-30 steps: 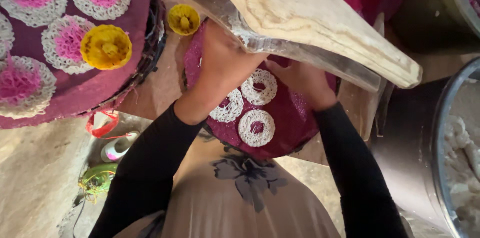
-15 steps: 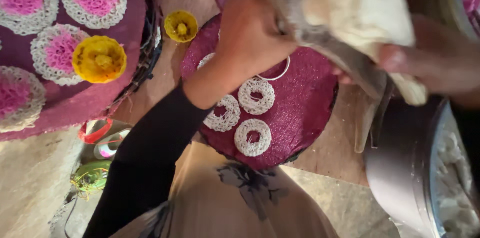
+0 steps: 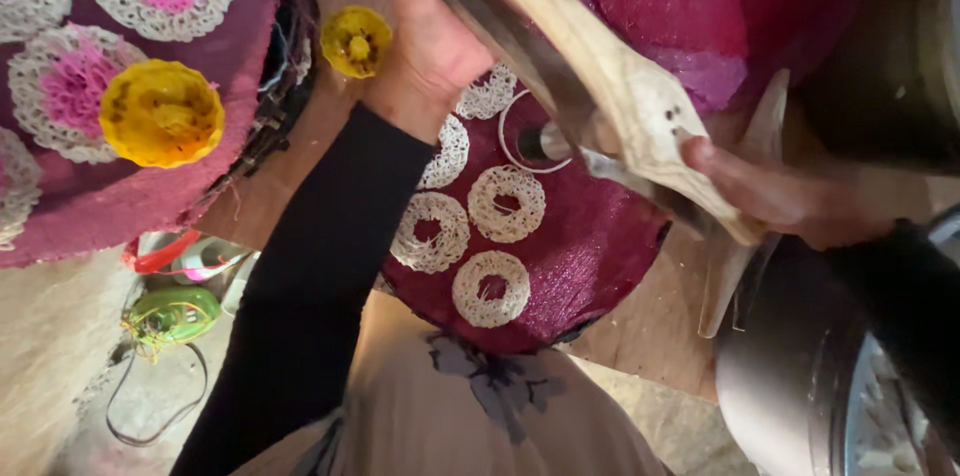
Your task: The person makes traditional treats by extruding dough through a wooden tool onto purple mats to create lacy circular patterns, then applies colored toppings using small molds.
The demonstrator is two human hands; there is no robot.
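both hands grip a pale wooden press [image 3: 610,86] that crosses the upper middle of the view on a slant. left hand [image 3: 440,26], at the top centre, is clenched around the press's upper handle, its black sleeve running down to the lower left. right hand [image 3: 790,196], at the right, grasps the lower, tapered end of the press, fingers curled under the wood. a dark metal part of the press points down at a round magenta woven mat [image 3: 600,256] directly beneath it. on the mat lie several white lacy noodle rings [image 3: 505,204], set close together, some touching, and a thin, half-formed ring sits right under the press. to the upper left, a larger magenta mat [image 3: 240,66] carries white rings with pink centres. a yellow plastic mould [image 3: 160,113] rests on that larger mat, and a smaller yellow one [image 3: 356,41] sits between the two mats. a metal pot [image 3: 800,376] stands at the lower right, just beside the right forearm.
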